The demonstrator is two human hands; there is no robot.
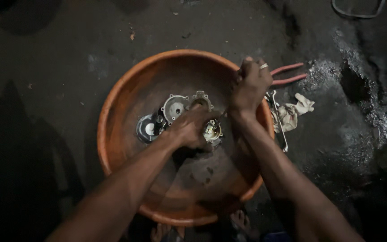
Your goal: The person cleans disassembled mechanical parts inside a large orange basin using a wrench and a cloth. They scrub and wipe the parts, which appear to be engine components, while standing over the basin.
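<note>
Left hand (192, 127): closed around a small metal part (212, 131) near the middle of the orange basin (113, 112); most of the part hidden under the fingers. 
Right hand (248, 85): fisted on a thin tool above the basin's right rim, ring on one finger; the tool itself too dark to identify. 
Basin contents: round cover (174, 106), dark disc (148, 128), small housing (201, 98), close together left of the hands. 
Floor to the right: red-handled pliers (288, 74), rag (294, 109), spanner (279, 121), just outside the rim. 
Lower basin: bare.
</note>
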